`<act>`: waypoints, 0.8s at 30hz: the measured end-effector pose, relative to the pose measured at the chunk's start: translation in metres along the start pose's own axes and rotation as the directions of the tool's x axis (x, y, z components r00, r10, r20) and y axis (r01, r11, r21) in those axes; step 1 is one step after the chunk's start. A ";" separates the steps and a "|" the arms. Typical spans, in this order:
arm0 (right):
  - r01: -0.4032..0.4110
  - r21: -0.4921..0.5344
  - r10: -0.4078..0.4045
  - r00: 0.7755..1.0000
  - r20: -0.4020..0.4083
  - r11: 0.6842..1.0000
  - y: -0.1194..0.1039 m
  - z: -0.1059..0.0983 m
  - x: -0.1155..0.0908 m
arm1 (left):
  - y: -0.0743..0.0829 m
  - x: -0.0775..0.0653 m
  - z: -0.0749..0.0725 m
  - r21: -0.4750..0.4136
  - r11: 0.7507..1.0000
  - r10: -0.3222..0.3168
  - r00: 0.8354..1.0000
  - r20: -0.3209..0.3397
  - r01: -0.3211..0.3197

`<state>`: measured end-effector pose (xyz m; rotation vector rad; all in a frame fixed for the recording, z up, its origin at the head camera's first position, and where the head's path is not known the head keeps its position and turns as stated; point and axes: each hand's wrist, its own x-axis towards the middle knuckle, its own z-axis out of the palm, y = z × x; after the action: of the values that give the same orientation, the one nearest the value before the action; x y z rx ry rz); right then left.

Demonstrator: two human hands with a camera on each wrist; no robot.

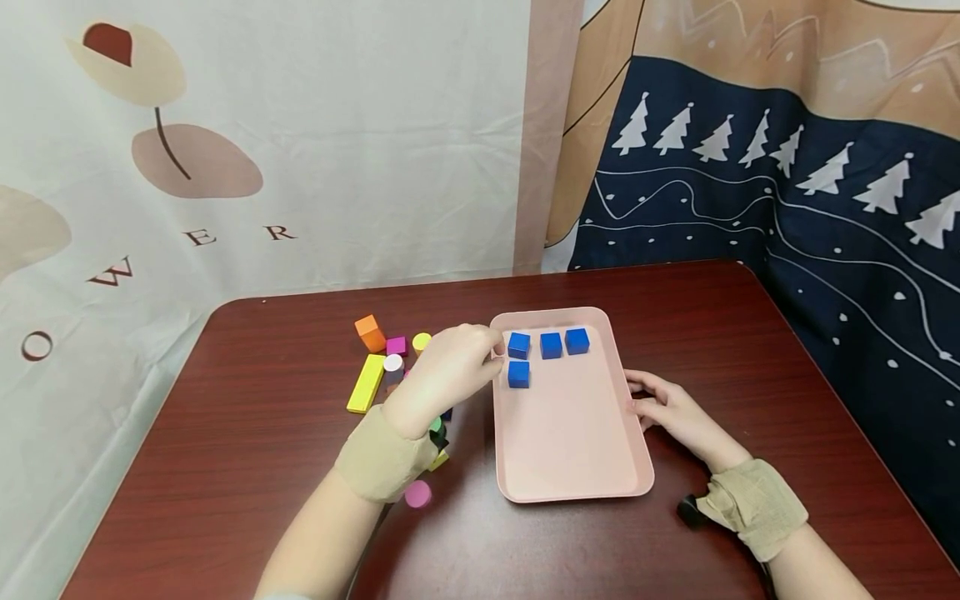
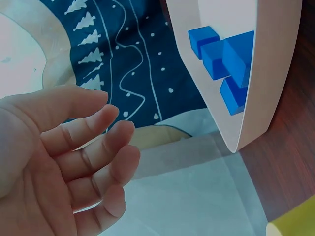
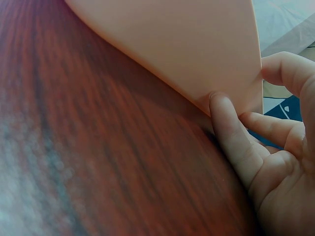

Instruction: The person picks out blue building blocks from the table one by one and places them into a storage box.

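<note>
The tray [image 1: 570, 442] is set between the hands; four blue cubes [image 1: 551, 346] are already seated in it, just right of the left hand [image 1: 446, 367]. The left fingers are loosely bent, with nothing held; the right hand [image 1: 675, 414] is laid with spread fingertips against the tray's outer wall. The work is judged partly done; the orange block [image 1: 371, 333], yellow block [image 1: 366, 384] and pink disc [image 1: 417, 494] are left on the table [image 1: 225, 458] around the left hand and wrist.

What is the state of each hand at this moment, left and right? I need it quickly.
Left hand: open, holding nothing.
Right hand: open, touching the right side of the tray.
</note>
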<state>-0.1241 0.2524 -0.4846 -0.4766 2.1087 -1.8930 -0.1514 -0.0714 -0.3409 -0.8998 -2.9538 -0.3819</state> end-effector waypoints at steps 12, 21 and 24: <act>-0.007 -0.005 0.007 1.000 -0.004 1.000 0.001 0.000 -0.001 | -0.008 -0.020 -0.007 0.010 1.000 -0.012 0.993 -0.115 0.014; -0.015 -0.008 0.015 1.000 0.008 1.000 0.000 0.000 0.000 | -0.020 -0.038 -0.016 -0.030 0.998 -0.064 0.987 -0.148 0.060; -0.017 -0.010 0.017 1.000 0.006 1.000 0.000 -0.001 0.001 | -0.024 -0.043 -0.018 -0.024 0.996 -0.089 0.986 -0.144 0.086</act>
<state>-0.1253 0.2526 -0.4840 -0.4641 2.1125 -1.8702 -0.1294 -0.1186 -0.3334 -0.7123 -2.8668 -0.4569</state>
